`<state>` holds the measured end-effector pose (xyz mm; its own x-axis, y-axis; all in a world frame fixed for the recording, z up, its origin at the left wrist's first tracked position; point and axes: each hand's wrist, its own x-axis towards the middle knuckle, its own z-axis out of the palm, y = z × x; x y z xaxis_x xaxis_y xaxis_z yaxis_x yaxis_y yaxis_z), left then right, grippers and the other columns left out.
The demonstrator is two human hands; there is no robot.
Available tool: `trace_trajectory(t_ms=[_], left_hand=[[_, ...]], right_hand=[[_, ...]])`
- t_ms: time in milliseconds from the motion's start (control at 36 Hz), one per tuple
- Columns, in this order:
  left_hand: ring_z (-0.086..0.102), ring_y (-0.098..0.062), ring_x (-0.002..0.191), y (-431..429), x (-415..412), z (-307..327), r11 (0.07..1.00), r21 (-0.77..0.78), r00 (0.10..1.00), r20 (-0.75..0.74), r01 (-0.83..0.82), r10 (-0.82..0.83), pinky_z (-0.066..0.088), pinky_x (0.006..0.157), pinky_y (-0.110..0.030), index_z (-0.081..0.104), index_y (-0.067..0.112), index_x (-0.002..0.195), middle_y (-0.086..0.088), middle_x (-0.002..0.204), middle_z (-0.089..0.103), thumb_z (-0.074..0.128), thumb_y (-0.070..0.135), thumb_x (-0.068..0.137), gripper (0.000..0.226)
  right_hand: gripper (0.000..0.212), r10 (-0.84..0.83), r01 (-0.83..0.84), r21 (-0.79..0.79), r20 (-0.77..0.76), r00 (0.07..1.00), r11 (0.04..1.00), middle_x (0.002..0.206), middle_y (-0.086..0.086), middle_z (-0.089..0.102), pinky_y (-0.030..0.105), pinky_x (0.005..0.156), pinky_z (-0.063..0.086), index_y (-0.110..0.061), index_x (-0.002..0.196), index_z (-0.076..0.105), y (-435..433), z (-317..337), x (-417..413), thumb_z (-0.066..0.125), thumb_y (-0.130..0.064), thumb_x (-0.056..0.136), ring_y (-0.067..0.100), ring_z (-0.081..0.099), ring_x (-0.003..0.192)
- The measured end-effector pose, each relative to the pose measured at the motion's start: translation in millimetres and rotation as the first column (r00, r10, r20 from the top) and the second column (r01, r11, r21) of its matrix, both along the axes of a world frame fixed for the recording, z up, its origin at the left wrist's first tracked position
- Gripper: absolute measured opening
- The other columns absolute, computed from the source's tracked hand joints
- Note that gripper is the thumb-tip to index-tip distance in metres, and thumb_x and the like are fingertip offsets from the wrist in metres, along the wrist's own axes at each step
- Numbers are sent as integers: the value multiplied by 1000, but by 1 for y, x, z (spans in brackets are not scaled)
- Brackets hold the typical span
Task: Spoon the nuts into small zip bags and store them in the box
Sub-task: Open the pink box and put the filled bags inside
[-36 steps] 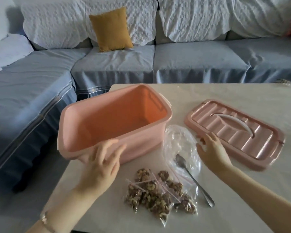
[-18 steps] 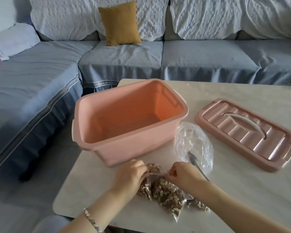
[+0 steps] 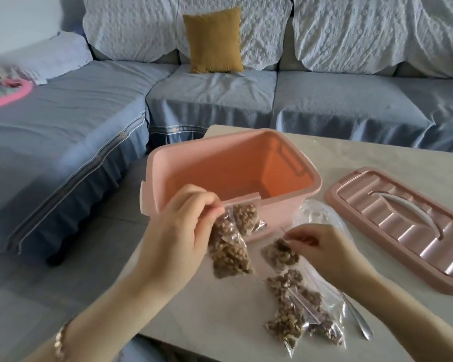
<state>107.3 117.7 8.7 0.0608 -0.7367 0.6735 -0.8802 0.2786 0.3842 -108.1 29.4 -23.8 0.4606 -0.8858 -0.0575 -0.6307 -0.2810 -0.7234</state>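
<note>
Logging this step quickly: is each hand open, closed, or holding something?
Left hand: pinches small clear plastic zip bags of brown nuts by their tops.
Right hand: pinches another small clear zip bag of nuts by its top.

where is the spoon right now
In the head view the spoon lies on the table near its front edge, just right of the pile of nut bags, its upper end hidden behind the right forearm.

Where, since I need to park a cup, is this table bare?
Bare table lies beyond the lid toward the sofa, and along the front edge left of the lying nut bags. It is crowded between the box and the spoon, where bags pile.
</note>
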Motion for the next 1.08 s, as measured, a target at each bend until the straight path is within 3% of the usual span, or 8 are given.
trace_trajectory(t_ms=[83,278,500,583,694,778,917,1083], left_hand=[[55,-11,83,-19,17,29,999,-20,998,-56,-42,41,47,68,-26,60,10,90,10,90,51,50,26,89,19],[58,-20,82,-71,65,31,964,216,987,-5,-157,162,44,72,-32,64,7,99,0,94,59,56,18,91,16],[57,-20,74,-97,102,-9,870,301,909,277,-390,311,39,57,-30,61,11,89,1,90,57,51,21,94,15],[56,-24,56,-102,110,-21,841,356,895,341,-407,288,33,47,-27,60,12,75,0,78,55,66,9,81,9],[58,-24,75,-108,115,-31,788,463,899,360,-405,251,44,63,-32,56,16,92,3,92,53,49,12,91,9],[55,-24,83,-115,121,-35,776,510,922,304,-370,240,48,73,-37,53,17,92,4,94,50,44,12,92,10],[51,-20,86,-135,125,-34,707,635,948,261,-311,183,47,75,-35,56,16,86,3,92,53,46,8,93,14],[54,-12,73,-161,123,-34,666,732,989,128,-145,74,34,56,-20,53,20,81,10,82,54,49,12,92,14]], right_hand=[[22,9,9,-193,92,996,981,75,-24,59,0,65,43,-28,85,69,-12,52,-1,67,-7,80,-9,60,70],[12,90,-73,-400,26,996,914,73,-6,62,19,64,40,-15,86,72,-71,100,45,64,-6,83,10,56,67],[27,168,-343,-263,-517,839,902,119,-2,63,32,88,47,-24,107,67,-150,18,150,47,-16,91,22,56,110],[28,221,-417,-186,-625,749,889,117,0,63,31,84,47,-22,107,66,-166,-8,182,48,-12,88,22,57,109],[24,238,-433,-137,-672,702,891,104,3,67,28,74,48,-17,99,68,-186,-29,199,49,-9,87,24,63,96],[25,263,-387,-93,-588,765,917,102,6,68,24,70,48,-11,97,69,-193,-36,202,46,-9,87,24,63,86],[33,285,-404,-159,-486,826,901,121,7,59,30,96,42,-14,114,63,-198,-35,191,51,-5,84,24,55,111],[55,415,-422,116,83,906,899,99,-7,61,8,74,49,-11,121,58,-181,-9,177,76,0,71,-1,61,79]])
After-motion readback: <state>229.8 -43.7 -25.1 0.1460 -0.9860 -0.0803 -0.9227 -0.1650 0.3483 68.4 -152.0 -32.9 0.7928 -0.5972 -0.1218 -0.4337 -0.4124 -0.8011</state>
